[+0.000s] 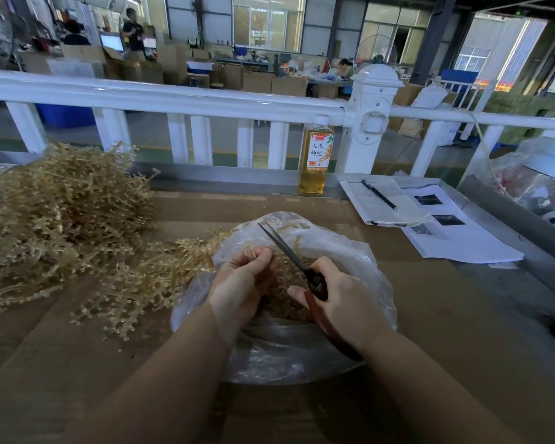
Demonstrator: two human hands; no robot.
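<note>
Clear plastic bag (350, 251) lies open on the cardboard tabletop (446, 315); all places below are given off the bag. Left hand (244, 283) sits over the left part of the bag's mouth, fingers curled, pinching a small tan sprig (257, 251) at the fingertips just above the bag's inside. Right hand (343, 302) is over the bag's right part, clenched round the reddish-brown handles of the scissors (287, 246). The blades look together or nearly so & point up-left across the bag toward its far rim, passing just beside the sprig; can't tell if blade & sprig touch. Inside the bag, under & btwn both hands, is a heap of small tan cut bits (285, 302). Left of the bag there's a big pile of tan branched stems (61, 219), w/ the nearest strands reaching the bag's left edge. Beyond the bag's far rim a bottle (316, 155) of amber drink w/ white cap stands upright, right against the white railing (173, 97). Right-rear of the bag is an open notebook (388, 206) w/ a black pen (378, 193) lying across it. Printed sheets (462, 241) w/ dark photos & a QR code lie partly under the notebook, near the bag's right side but not touching it.
</note>
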